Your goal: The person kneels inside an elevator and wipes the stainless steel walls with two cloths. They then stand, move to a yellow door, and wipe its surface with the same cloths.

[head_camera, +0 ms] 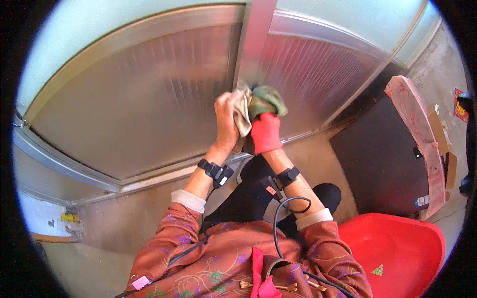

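Observation:
My left hand (226, 121) is bare and gripped on a crumpled beige cloth (243, 117), just in front of the metal frame between two ribbed glass panels. Close beside it is my right hand (266, 132), in a glove with a red cuff and a blurred green part (267, 100). The two hands meet around the cloth. Whether the right fingers hold anything is hidden. Behind the hands stand the left ribbed panel (149, 100) and the right ribbed panel (320, 70), both in metal frames.
A red plastic basin (395, 242) lies at my lower right with a small greenish piece (377, 270) in it. Beyond it are a dark board (384, 160), a pink patterned covering (421, 141) and cardboard (450, 169). Black cables (275, 227) run from my wrist bands over my clothing.

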